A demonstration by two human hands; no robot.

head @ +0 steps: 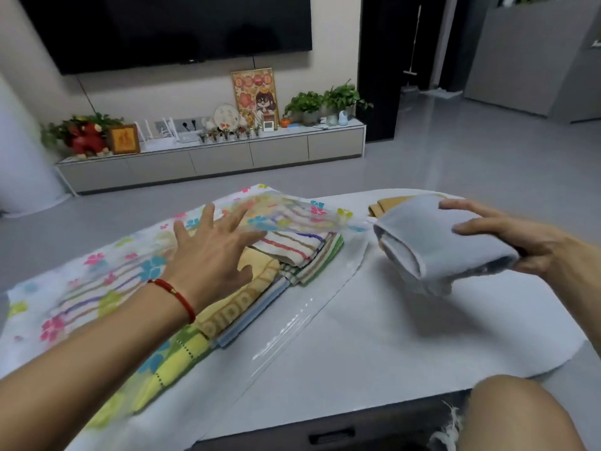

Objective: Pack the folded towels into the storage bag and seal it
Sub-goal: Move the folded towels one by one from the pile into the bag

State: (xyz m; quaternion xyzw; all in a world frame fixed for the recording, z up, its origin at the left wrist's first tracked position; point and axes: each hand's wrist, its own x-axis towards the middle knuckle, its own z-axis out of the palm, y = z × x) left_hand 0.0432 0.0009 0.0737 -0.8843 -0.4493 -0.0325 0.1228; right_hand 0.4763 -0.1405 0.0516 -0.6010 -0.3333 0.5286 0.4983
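Low white table (374, 336) w/ dark front edge. On it: clear plastic storage bag w/ flower print (107, 275), full of folded towels, at left; folded tan cloth (385, 205) at far right.

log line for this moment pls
left hand: open, reaching to storage bag mouth | right hand: holds folded grey towel | striped towel part in | bag unsealed

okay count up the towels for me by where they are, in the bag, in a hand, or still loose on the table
In the storage bag, judging by the visible edges: 4, namely striped towel, green-edged towel, yellow towel, blue towel.
In the right hand: 1, grey towel.
Loose on the table: 1, tan towel.
Total: 6
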